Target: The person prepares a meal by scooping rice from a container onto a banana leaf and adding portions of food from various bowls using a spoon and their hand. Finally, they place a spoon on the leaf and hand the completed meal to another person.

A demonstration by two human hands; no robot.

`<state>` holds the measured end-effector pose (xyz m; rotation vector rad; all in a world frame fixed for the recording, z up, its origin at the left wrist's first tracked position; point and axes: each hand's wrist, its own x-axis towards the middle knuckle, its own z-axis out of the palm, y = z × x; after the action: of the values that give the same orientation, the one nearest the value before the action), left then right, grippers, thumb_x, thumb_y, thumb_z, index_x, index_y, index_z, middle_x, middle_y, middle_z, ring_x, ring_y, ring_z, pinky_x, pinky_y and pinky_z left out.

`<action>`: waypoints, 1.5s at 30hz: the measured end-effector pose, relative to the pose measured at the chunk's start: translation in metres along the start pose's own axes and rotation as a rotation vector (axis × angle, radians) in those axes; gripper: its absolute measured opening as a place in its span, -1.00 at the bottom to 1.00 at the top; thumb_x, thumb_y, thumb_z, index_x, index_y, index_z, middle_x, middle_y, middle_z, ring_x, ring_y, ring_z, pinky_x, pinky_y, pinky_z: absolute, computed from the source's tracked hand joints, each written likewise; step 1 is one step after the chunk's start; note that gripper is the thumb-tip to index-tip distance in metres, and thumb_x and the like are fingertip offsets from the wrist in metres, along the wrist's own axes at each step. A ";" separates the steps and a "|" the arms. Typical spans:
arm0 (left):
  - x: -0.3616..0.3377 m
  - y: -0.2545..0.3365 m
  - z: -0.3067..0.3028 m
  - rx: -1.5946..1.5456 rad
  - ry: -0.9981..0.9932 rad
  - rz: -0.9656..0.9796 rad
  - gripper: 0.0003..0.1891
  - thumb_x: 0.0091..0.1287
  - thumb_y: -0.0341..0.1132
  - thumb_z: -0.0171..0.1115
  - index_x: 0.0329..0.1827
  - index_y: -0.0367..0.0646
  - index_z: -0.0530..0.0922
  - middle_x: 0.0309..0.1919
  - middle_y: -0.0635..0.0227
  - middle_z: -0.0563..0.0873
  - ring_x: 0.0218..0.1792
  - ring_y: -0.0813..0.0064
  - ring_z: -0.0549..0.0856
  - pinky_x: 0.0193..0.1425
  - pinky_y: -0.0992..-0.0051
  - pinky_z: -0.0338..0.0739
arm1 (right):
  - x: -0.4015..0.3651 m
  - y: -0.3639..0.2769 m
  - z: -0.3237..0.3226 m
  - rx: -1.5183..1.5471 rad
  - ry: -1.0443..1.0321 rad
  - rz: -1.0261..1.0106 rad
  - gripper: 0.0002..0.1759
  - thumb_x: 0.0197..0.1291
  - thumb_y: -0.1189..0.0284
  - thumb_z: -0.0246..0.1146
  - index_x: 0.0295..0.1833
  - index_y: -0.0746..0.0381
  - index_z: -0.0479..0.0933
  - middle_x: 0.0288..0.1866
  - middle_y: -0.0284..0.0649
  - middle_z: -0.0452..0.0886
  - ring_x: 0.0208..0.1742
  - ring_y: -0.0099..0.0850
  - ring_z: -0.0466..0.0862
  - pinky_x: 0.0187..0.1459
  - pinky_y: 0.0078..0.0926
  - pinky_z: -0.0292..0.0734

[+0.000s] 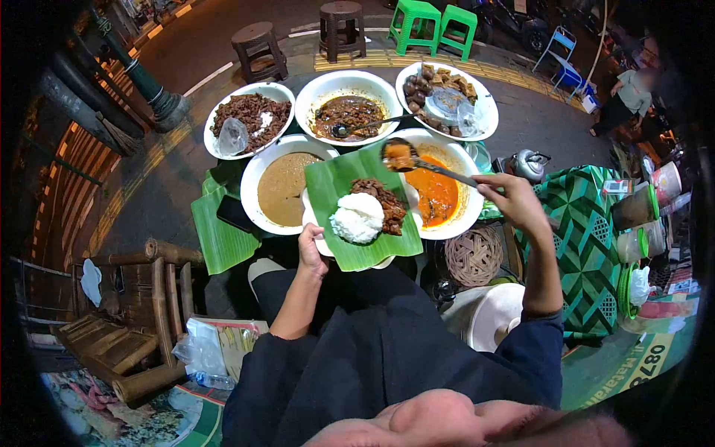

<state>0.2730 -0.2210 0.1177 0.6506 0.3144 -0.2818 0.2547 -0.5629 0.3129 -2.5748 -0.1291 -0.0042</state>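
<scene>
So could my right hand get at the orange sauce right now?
Probably yes: the right hand is close, its ladle loaded, and the orange sauce lies mostly uncovered beside the held banana leaf.

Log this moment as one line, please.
left hand: holds plate under leaf | right hand: holds ladle of orange food | on leaf: rice, brown food

A green banner (615, 366) reads "Jl. Matara", "0878"
</scene>
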 end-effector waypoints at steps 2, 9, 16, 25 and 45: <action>0.012 -0.009 -0.014 -0.005 -0.016 -0.035 -0.67 0.01 -0.32 -0.05 -0.16 -0.26 0.45 -0.29 0.25 0.61 -0.28 0.36 0.62 -0.08 0.38 0.51 | 0.003 -0.009 0.026 -0.043 0.079 -0.049 -0.72 0.06 0.35 0.22 -0.07 0.12 0.56 -0.35 -0.17 0.59 -0.35 -0.31 0.61 -0.29 -0.44 0.46; -0.004 -0.002 0.009 -0.049 -0.045 -0.058 -0.66 0.03 -0.29 -0.05 -0.17 -0.28 0.46 -0.31 0.28 0.60 -0.28 0.39 0.62 -0.12 0.42 0.52 | -0.006 -0.015 0.077 -0.355 0.338 -0.427 -0.66 -0.01 0.43 0.23 -0.04 -0.04 0.55 -0.46 -0.30 0.46 -0.48 -0.36 0.52 -0.45 -0.42 0.40; -0.018 0.022 -0.005 0.023 0.105 0.177 -0.58 0.01 -0.27 -0.02 -0.03 -0.22 0.40 -0.22 0.28 0.58 -0.20 0.34 0.60 -0.04 0.36 0.50 | -0.022 0.009 0.032 -0.188 0.322 0.065 -0.73 0.09 0.30 0.17 -0.07 0.07 0.57 -0.40 -0.20 0.51 -0.35 -0.26 0.56 -0.30 -0.40 0.42; -0.039 0.076 -0.051 0.002 0.148 0.367 -0.57 0.01 -0.29 -0.05 -0.01 -0.22 0.40 -0.18 0.25 0.58 -0.16 0.30 0.60 -0.01 0.32 0.48 | -0.043 0.124 0.102 -0.547 0.103 0.079 -0.81 -0.11 0.38 0.22 -0.31 0.03 0.65 -0.49 -0.23 0.51 -0.39 -0.26 0.58 -0.34 -0.33 0.47; -0.034 0.067 -0.071 -0.014 0.163 0.260 -0.56 0.09 -0.22 -0.05 0.02 -0.24 0.39 -0.11 0.22 0.55 -0.11 0.23 0.56 0.02 0.26 0.44 | -0.029 0.144 0.107 -0.576 0.002 0.287 -0.81 -0.16 0.39 0.15 -0.37 0.01 0.63 -0.46 -0.22 0.61 -0.36 -0.27 0.63 -0.36 -0.28 0.52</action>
<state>0.2512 -0.1202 0.1138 0.6944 0.3834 0.0225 0.2367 -0.6295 0.1454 -3.1429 0.2847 0.0722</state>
